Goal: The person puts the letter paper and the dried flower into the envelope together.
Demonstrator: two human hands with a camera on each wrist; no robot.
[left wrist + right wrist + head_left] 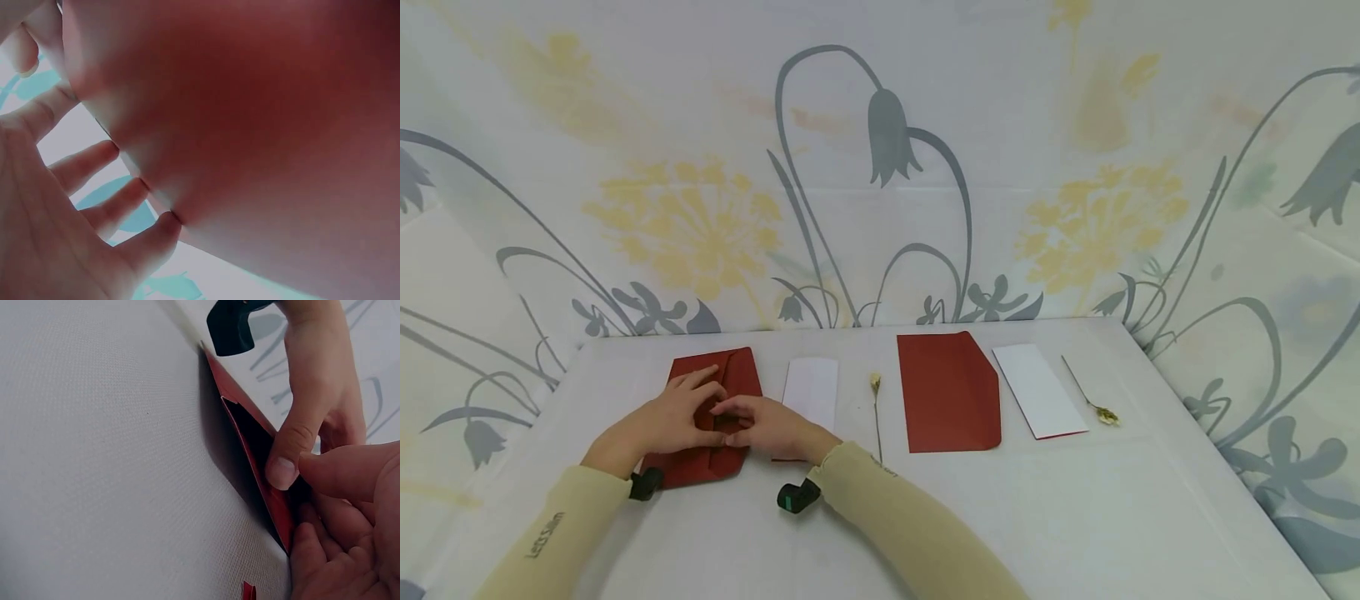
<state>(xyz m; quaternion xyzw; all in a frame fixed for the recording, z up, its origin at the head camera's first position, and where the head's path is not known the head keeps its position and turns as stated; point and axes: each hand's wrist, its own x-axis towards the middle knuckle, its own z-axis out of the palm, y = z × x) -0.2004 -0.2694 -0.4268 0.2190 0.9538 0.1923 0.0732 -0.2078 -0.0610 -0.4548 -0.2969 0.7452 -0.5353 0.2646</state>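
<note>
A red envelope [692,468] lies at the left of the table with its flap side toward me. My left hand [673,419] rests across it, fingers spread and fairly straight, fingertips pressing on the red paper [250,125] in the left wrist view. In the right wrist view the left thumb [284,469] lies at the gap of the envelope's raised layer [250,440]. Coming from the right, my right hand [775,427] has curled fingers and pinches the envelope's edge close to the left thumb. The right fingertips are partly hidden.
Beside the right hand lies a white folded card [812,387], partly covered by the wrist. Rightward are a dried flower [876,408], a second red envelope [951,400], another white card [1041,392] and another dried flower [1103,414]. A patterned cloth [880,208] hangs behind the table.
</note>
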